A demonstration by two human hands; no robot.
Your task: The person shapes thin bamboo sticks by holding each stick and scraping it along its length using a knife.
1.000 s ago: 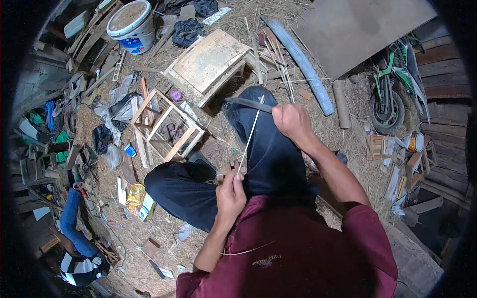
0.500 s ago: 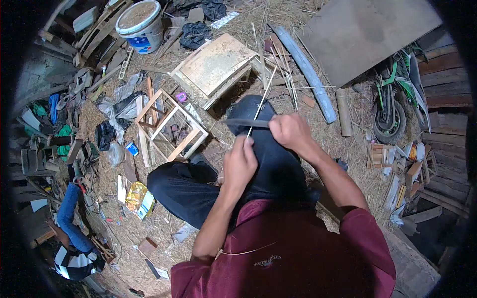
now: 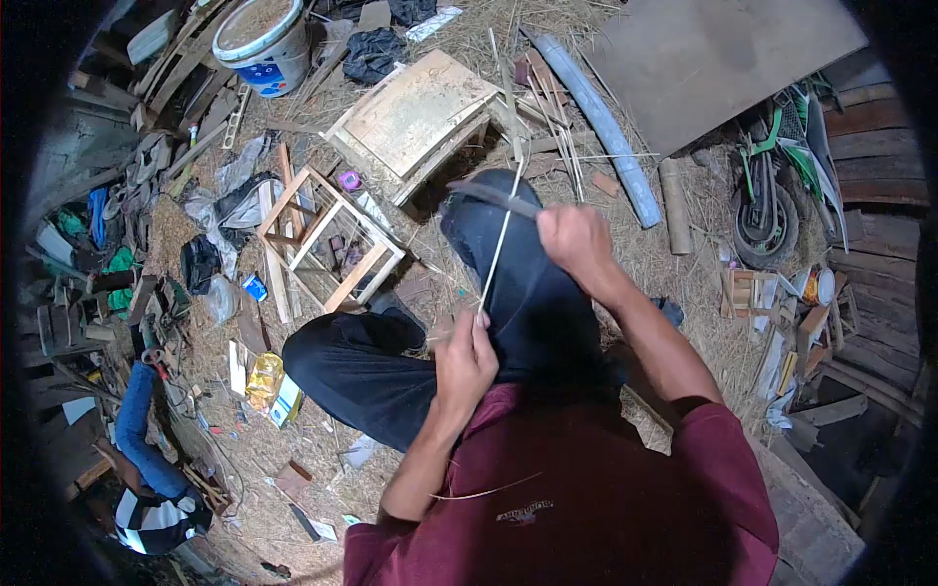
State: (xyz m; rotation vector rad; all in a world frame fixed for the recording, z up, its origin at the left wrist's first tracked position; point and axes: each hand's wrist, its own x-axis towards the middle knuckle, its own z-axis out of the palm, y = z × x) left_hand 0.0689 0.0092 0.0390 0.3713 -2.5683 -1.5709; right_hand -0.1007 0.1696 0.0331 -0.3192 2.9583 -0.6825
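Note:
A thin pale strip of wood or bamboo (image 3: 499, 248) runs lengthwise over my raised knee (image 3: 532, 313), which is in dark trousers. My left hand (image 3: 464, 359) pinches its near end, close to my body. My right hand (image 3: 575, 244) is wrapped round the handle of a knife, hiding most of it. The knife's blade (image 3: 489, 196) points left and lies across the strip near the top of the knee; it is slightly blurred. A thin shaving (image 3: 486, 488) rests on my maroon shirt.
A low wooden stool or box (image 3: 415, 122) stands ahead, with a small wooden frame (image 3: 332, 244) left of it. A grey pipe (image 3: 601, 132), a bucket (image 3: 262, 47) and a green-white motorbike (image 3: 772, 186) are farther off. Another person's blue-clad leg (image 3: 137, 420) shows at lower left. Straw covers the floor.
My left hand has drawn back toward my body with the strip. The knife has shifted forward, crossing the strip farther from my left hand.

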